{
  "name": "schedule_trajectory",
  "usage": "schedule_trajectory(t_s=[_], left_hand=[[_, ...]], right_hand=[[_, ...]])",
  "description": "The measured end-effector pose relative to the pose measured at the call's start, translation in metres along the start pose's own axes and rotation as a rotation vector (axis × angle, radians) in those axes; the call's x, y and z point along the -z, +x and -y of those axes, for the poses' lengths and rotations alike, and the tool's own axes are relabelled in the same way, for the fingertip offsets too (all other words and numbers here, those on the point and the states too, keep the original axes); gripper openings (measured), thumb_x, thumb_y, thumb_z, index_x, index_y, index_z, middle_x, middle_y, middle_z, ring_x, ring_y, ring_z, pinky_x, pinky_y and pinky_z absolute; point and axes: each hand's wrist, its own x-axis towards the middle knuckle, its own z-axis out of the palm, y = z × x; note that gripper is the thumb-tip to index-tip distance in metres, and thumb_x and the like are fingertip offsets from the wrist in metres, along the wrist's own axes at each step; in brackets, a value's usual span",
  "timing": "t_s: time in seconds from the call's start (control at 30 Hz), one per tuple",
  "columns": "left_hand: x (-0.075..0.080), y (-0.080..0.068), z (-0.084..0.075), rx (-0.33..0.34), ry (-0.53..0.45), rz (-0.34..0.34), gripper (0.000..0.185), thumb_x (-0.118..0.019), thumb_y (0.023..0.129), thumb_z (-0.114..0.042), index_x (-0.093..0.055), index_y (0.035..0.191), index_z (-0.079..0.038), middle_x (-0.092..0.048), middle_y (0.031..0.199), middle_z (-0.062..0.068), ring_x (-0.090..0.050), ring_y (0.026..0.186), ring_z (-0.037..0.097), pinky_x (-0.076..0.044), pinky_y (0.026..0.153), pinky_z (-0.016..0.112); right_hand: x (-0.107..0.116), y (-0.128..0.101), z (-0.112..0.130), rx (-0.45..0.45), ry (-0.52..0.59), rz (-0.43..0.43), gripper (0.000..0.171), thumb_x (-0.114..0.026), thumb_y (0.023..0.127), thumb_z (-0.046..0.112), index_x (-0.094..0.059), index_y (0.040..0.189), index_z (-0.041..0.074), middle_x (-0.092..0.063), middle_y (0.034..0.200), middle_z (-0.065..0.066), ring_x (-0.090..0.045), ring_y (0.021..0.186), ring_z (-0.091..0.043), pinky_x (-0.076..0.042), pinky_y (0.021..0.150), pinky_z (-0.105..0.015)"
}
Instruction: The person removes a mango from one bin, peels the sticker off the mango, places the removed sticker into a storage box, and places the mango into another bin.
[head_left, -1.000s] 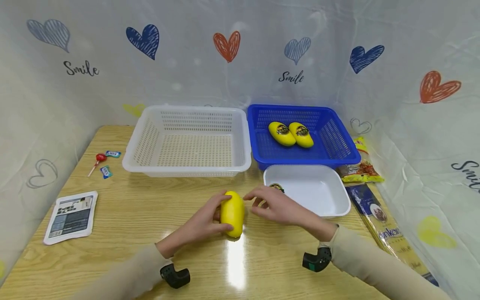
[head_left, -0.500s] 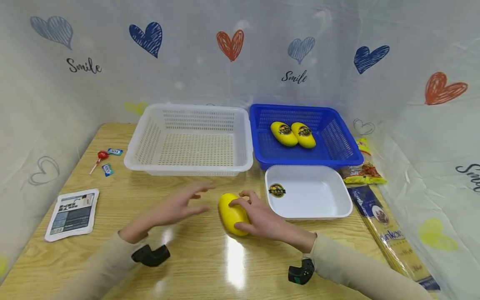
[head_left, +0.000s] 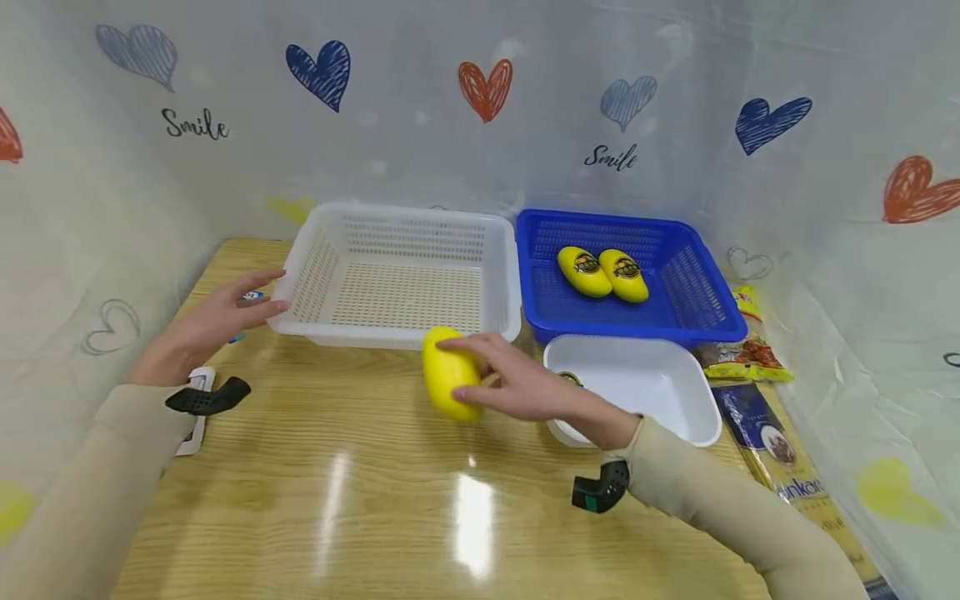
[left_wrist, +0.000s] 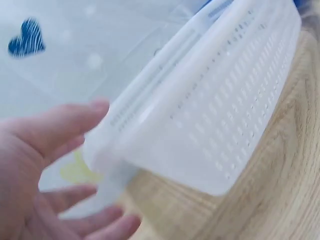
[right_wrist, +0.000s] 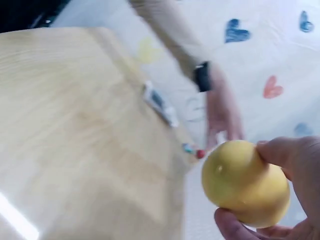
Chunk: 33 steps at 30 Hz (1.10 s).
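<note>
My right hand point(head_left: 521, 379) grips a yellow mango point(head_left: 446, 379) between thumb and fingers, held above the table just in front of the white slotted basket point(head_left: 360, 335). One rounded end of that mango faces the right wrist view. My left hand point(head_left: 206, 329) reaches over the table's left side, fingers spread, close to the basket's left rim; in the left wrist view its thumb and fingers stand around the basket's corner point(left_wrist: 102, 157), and contact cannot be told. Two more mangoes point(head_left: 585, 271) with black-and-gold stickers lie in the blue basket point(head_left: 630, 329).
In front of the blue basket stands a white tub point(head_left: 637, 383), a sticker at its left side partly hidden by my right hand. Snack packets point(head_left: 750, 346) and a long blue-and-gold package point(head_left: 780, 458) line the right edge. My left arm partly covers a white flat pack point(head_left: 197, 429).
My left hand let go of the mango and moved left and forward to the white basket's left end. The right hand took the mango and lifted it forward toward that basket.
</note>
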Motion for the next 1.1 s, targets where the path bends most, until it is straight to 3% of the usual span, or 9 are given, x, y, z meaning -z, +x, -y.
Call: schedule_trajectory(t_s=[0.1,0.2,0.4,0.5,0.63,0.73,0.83,1.0,1.1], left_hand=[[0.000,0.005,0.018,-0.011,-0.123,0.052,0.071,-0.056,0.101,-0.031,-0.016,0.158,-0.021,-0.023,0.157,0.012,-0.047,0.125,0.015,-0.045,0.097,0.028],[-0.002,0.007,0.027,-0.044,-0.184,0.059,0.068,-0.057,0.101,-0.026,-0.020,0.157,-0.022,-0.020,0.158,0.011,-0.050,0.119,0.004,-0.046,0.090,0.016],[-0.002,0.011,0.028,-0.021,-0.208,0.048,0.065,-0.060,0.098,-0.030,-0.027,0.154,-0.025,-0.018,0.160,0.008,-0.045,0.126,0.008,-0.045,0.092,0.016],[-0.001,0.012,0.028,-0.004,-0.215,0.054,0.067,-0.062,0.097,-0.031,-0.027,0.155,-0.026,-0.018,0.160,0.007,-0.046,0.126,0.011,-0.045,0.094,0.018],[0.000,0.009,0.028,0.008,-0.222,0.055,0.068,-0.062,0.097,-0.031,-0.026,0.155,-0.025,-0.021,0.159,0.006,-0.049,0.124,0.011,-0.045,0.093,0.019],[-0.001,0.009,0.028,0.005,-0.227,0.051,0.068,-0.062,0.097,-0.029,-0.026,0.155,-0.023,-0.021,0.159,0.007,-0.050,0.121,0.010,-0.046,0.091,0.018],[-0.002,0.009,0.028,-0.002,-0.242,0.049,0.068,-0.062,0.098,-0.028,-0.026,0.155,-0.022,-0.022,0.158,0.009,-0.051,0.120,0.008,-0.046,0.090,0.017],[-0.003,0.010,0.028,-0.015,-0.271,0.053,0.070,-0.061,0.098,-0.025,-0.022,0.156,-0.020,-0.025,0.156,0.014,-0.053,0.118,0.009,-0.046,0.090,0.017],[-0.003,0.009,0.029,-0.015,-0.264,0.049,0.071,-0.060,0.099,-0.027,-0.019,0.157,-0.022,-0.026,0.155,0.016,-0.054,0.116,0.008,-0.046,0.090,0.016]], right_hand=[[0.022,0.033,0.009,-0.030,0.141,-0.047,0.057,-0.058,0.100,0.030,-0.034,0.151,0.024,-0.033,0.148,-0.009,-0.061,0.108,-0.027,-0.055,0.082,-0.035],[0.038,0.071,0.009,-0.077,0.191,-0.075,0.054,-0.053,0.102,0.030,-0.031,0.152,0.025,-0.035,0.148,-0.007,-0.061,0.106,-0.024,-0.055,0.084,-0.040],[0.046,0.134,-0.014,-0.259,0.063,-0.023,0.056,-0.053,0.102,0.030,-0.032,0.153,0.022,-0.040,0.145,-0.011,-0.055,0.107,-0.024,-0.053,0.088,-0.042],[0.043,0.152,-0.024,-0.327,0.079,0.012,0.056,-0.055,0.101,0.025,-0.032,0.152,0.020,-0.040,0.143,-0.012,-0.055,0.107,-0.025,-0.053,0.089,-0.042],[0.033,0.165,-0.034,-0.363,0.117,0.110,0.059,-0.054,0.102,0.021,-0.028,0.154,0.022,-0.039,0.139,-0.012,-0.055,0.097,-0.021,-0.052,0.090,-0.039],[0.027,0.167,-0.038,-0.351,0.021,0.180,0.060,-0.053,0.102,0.022,-0.026,0.155,0.023,-0.044,0.132,-0.012,-0.053,0.081,-0.018,-0.052,0.083,-0.038],[0.024,0.167,-0.039,-0.322,-0.107,0.185,0.060,-0.054,0.101,0.023,-0.028,0.155,0.020,-0.049,0.126,-0.012,-0.050,0.076,-0.017,-0.052,0.078,-0.036],[0.025,0.165,-0.039,-0.302,-0.110,0.166,0.059,-0.054,0.101,0.019,-0.029,0.155,0.020,-0.054,0.118,-0.016,-0.050,0.077,-0.019,-0.049,0.074,-0.031],[0.029,0.160,-0.038,-0.279,-0.154,0.156,0.058,-0.051,0.102,0.020,-0.028,0.155,0.022,-0.051,0.136,-0.014,-0.055,0.095,-0.022,-0.046,0.086,-0.033]])
